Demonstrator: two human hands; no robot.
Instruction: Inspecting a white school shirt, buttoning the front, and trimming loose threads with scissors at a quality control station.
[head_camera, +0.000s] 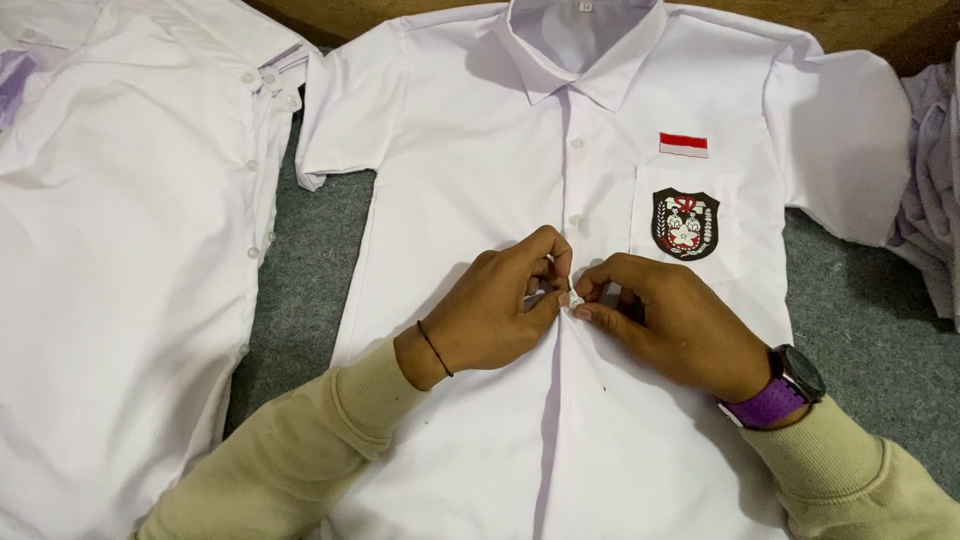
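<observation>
A white short-sleeved shirt (480, 160) lies flat, front up, on a grey carpet, collar at the top. Its chest pocket carries a dark shield badge (685, 223) with a small red and white patch (683, 145) above it. My left hand (505, 305) and my right hand (665, 320) meet at the shirt's front placket, just below the second visible button. Both pinch the placket fabric around a button (570, 298) between thumb and fingertips. My left wrist has a thin black band, my right wrist a watch with a purple strap. Both sleeves are beige.
A second white buttoned shirt (120, 260) lies to the left, overlapping the carpet. More white cloth (935, 190) is bunched at the right edge. Grey carpet (300, 290) shows between the shirts, and a wooden surface (850, 20) runs along the top.
</observation>
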